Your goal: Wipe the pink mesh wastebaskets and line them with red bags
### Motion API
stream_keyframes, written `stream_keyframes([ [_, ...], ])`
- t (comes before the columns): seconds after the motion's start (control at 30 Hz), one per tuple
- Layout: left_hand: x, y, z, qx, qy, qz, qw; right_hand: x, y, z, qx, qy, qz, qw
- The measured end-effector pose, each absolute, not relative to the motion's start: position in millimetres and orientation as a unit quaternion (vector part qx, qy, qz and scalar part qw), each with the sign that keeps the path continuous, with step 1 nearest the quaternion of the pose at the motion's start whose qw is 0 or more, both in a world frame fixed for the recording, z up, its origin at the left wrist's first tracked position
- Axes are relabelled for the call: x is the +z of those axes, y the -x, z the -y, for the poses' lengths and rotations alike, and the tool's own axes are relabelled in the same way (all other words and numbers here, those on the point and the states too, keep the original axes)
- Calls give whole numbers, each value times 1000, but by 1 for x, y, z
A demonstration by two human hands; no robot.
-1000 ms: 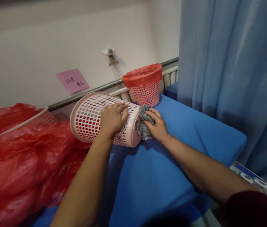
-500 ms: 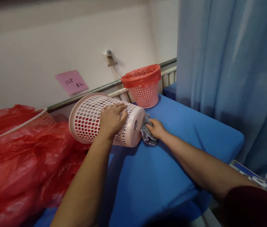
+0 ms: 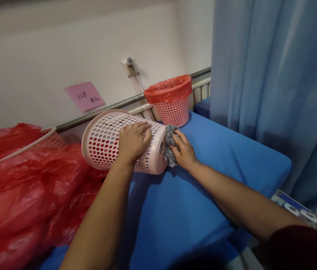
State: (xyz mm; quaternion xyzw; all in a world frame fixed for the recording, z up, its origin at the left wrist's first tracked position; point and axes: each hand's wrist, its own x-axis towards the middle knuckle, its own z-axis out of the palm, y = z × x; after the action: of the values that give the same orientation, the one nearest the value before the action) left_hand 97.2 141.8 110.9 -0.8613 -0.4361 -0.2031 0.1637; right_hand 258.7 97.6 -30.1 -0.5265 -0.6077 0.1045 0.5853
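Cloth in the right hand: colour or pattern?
Cloth: mottled grey, lighter and darker flecks. Shows best in the head view.

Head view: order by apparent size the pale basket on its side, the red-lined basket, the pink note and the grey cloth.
1. Pale basket
2. Red-lined basket
3. Pink note and grey cloth: unsure, since the right hand covers part of the cloth.

Dim light, soft shadows on blue sheet (image 3: pixel 175 210), blurred left edge
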Motion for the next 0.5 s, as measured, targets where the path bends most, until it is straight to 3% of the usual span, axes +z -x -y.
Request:
stream_keyframes([
  [0.13,111,-99,-145,-201,862,435,163,-31,-256,-97,227,660,598,394],
  [0.23,111,-100,-149,-206,861,435,163,-31,-244,-85,264,664,609,345],
  [0.33,111,-100,-151,-211,861,432,166,-31,-228,-61,250,638,624,376],
  [0.5,111,-101,-152,-211,864,425,166,-34,-214,-41,180,514,655,524],
])
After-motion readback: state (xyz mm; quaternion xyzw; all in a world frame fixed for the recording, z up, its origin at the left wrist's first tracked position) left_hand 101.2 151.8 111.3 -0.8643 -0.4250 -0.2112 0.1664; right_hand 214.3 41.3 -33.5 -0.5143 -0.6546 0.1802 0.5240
